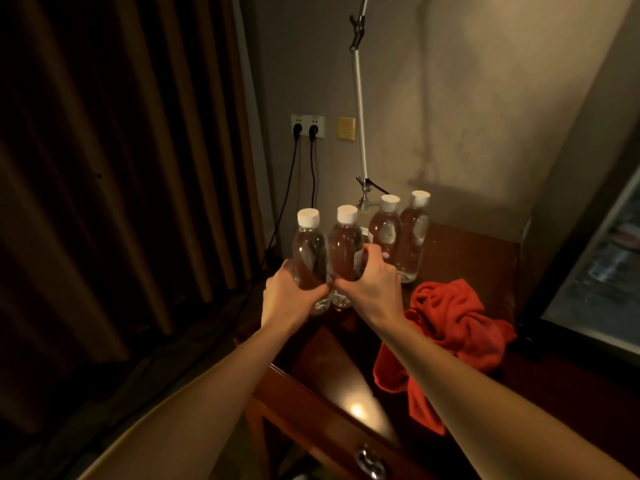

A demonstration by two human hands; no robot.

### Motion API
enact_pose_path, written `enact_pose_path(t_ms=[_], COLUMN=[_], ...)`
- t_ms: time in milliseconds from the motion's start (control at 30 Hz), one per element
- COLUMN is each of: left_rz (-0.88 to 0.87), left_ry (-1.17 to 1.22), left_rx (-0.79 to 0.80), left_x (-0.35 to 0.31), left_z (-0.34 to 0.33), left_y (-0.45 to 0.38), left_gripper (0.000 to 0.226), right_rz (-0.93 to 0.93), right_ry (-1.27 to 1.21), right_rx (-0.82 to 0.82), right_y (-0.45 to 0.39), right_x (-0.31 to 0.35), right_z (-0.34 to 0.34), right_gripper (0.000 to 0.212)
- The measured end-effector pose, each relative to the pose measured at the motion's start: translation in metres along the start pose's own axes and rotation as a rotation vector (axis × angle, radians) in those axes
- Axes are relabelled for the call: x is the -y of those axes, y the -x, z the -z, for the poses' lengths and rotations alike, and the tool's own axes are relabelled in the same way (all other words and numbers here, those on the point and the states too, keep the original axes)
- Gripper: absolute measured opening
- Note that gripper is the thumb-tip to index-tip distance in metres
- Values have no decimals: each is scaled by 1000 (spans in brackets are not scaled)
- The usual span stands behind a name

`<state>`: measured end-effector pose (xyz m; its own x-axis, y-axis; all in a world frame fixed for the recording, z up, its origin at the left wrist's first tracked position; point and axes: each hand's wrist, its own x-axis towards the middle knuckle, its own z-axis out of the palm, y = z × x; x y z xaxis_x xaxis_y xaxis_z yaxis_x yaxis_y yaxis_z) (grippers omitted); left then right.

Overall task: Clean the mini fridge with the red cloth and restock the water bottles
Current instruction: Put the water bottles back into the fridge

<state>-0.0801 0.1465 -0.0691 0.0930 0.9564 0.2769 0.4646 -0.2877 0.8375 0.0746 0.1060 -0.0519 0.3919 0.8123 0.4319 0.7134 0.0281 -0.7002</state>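
1. Plainly, the step in hand looks like picking up two water bottles for restocking: the left hand [291, 294] is wrapped round the lower body of the left front bottle [309, 258], and the right hand [369, 289] is curled round the right front bottle [345, 258].
2. To do it well, the person should grip each bottle firmly at mid-body, lift both straight up and keep them upright, clear of the two rear bottles [401, 233] standing just behind.
3. The swing toward the mini fridge [595, 271], at the right edge, should pass over the red cloth [450, 327], which lies crumpled on the wooden table [464, 244].
4. Both forearms reach forward, nearly straight, converging so the hands sit side by side, thumbs almost touching.
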Motion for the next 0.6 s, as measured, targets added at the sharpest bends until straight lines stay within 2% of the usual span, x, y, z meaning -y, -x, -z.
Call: enact_pose_path(t_ms=[233,400,600], left_rz=[-124,-212,-299], left_ry=[71,32,80], left_rx=[17,57,218], left_x=[-49,-102,-172], left_z=[6,-19,-81], left_y=[41,74,120], left_gripper=[50,60,44], right_rz=[101,39,-48], right_ry=[60,97,191], right_rx=[-192,-308,-448], right_y=[40,66,92], right_x=[2,-20,-53], right_z=[72,150,242], right_gripper=[54,66,61])
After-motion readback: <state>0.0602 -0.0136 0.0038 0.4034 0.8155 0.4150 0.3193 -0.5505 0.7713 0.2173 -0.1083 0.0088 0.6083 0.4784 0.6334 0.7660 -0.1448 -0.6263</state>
